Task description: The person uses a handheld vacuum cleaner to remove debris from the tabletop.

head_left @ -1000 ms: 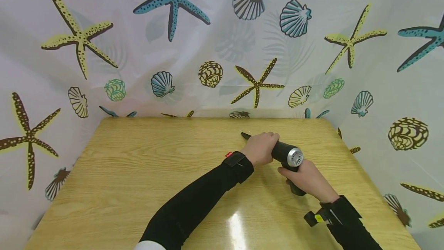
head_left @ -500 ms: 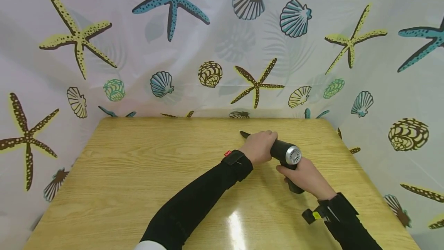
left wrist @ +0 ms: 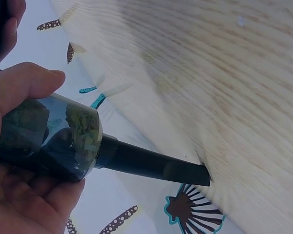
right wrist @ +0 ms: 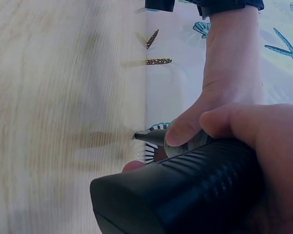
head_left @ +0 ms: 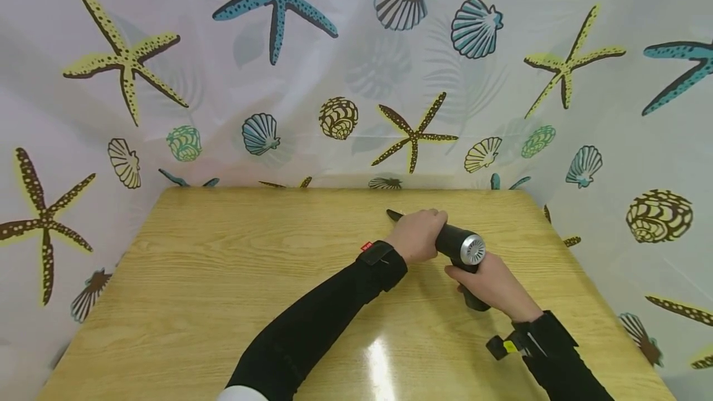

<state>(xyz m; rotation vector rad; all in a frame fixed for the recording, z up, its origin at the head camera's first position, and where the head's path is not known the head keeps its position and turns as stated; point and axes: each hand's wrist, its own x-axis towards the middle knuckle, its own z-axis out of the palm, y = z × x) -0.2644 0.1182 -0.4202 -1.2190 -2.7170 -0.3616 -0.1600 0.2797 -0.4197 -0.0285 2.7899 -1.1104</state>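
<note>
A black handheld vacuum cleaner (head_left: pixel 453 241) with a silver vented end slants over the right half of the wooden table. My left hand (head_left: pixel 418 237) grips its front part, thumb and fingers around the clear dust cup (left wrist: pixel 85 134), which has greenish bits inside. From the cup a narrow black nozzle (left wrist: pixel 156 163) points at the tabletop, its tip right at the wood near the back edge. My right hand (head_left: pixel 496 286) holds the vacuum's handle (right wrist: pixel 171 190), fingers wrapped around it. Much of the cup is hidden behind my left hand in the head view.
Small pale specks (left wrist: pixel 240 21) lie on the wooden table (head_left: pixel 250 252). Behind the table and along its sides hangs a white curtain (head_left: pixel 301 91) printed with starfish and shells. Light reflects off the tabletop near its front.
Both hands keep their grip on the vacuum cleaner in nearly the same place. The nozzle tip has shifted only very slightly over the wood.
</note>
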